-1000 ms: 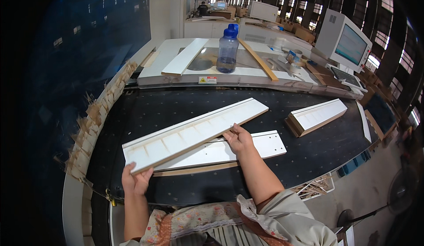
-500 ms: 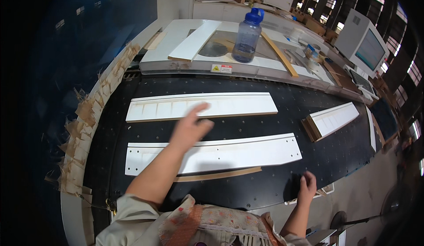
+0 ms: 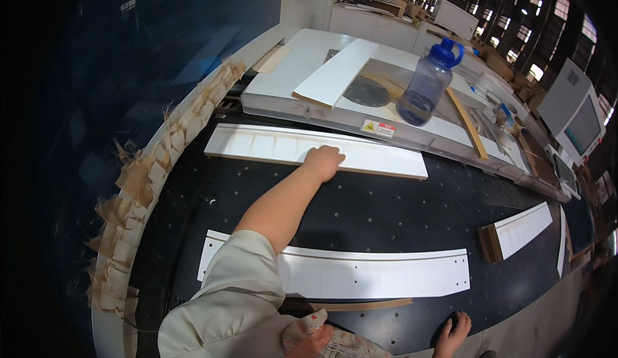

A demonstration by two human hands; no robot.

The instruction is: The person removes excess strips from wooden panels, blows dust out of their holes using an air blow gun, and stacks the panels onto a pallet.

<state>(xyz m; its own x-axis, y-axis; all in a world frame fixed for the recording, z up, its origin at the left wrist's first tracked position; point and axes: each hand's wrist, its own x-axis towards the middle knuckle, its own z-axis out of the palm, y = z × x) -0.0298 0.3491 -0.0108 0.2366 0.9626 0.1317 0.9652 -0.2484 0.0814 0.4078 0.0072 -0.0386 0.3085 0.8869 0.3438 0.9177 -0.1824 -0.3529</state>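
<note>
My left hand (image 3: 324, 163) is closed at the near edge of the far white board (image 3: 257, 142), its fingers bent over the top face. This long board has faint brown marks across it and a groove along its far side. Closer to me, partly under my left forearm, lies a second white board (image 3: 386, 274) with small dark holes at its ends and a slanted right corner. My right hand (image 3: 454, 333) is low at the right by the near table edge, fingers loosely bent, thumb apart, holding nothing visible.
Black perforated table (image 3: 412, 216). A thin brown strip (image 3: 367, 305) lies by the near board. Short stacked boards (image 3: 518, 232) stand at the right. Behind is a pale machine bed (image 3: 277, 104) with a blue-capped bottle (image 3: 425, 88) and a loose white board (image 3: 338, 72). Torn brown tape lines the left edge.
My left hand has reached farther away and closed on the far board, which now sits closer to the pale machine bed. My view has shifted; my right hand stays near the table edge.
</note>
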